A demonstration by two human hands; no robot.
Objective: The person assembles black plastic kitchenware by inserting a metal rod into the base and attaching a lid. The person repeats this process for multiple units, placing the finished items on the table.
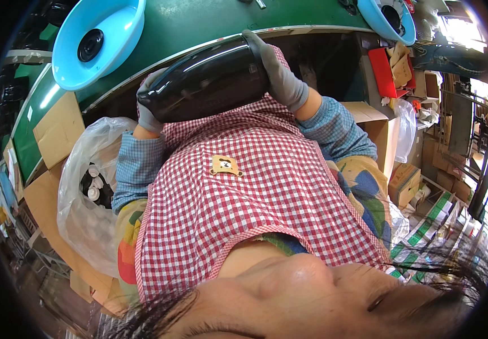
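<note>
A large glossy black cylinder (207, 79) with rounded sides lies tilted across my lap, close to the table edge, its right end higher than its left. At its left end, my left hand (149, 107) in a grey glove is wrapped around it, the fingers partly hidden behind. My right hand (281, 73), also gloved in grey, clasps the right end, with fingers over the top and the palm against the end. What exactly the cylinder is I cannot tell. Below it spreads my red-and-white checked apron (244, 186).
On the green table (216, 20) stands a light-blue basin (125, 39) holding a black round part (90, 45). Another blue basin (405, 37) sits at the far right. A plastic-lined carton with a clear bag (80, 226) is at my left; a red box (382, 73) and cartons (405, 183) are at right.
</note>
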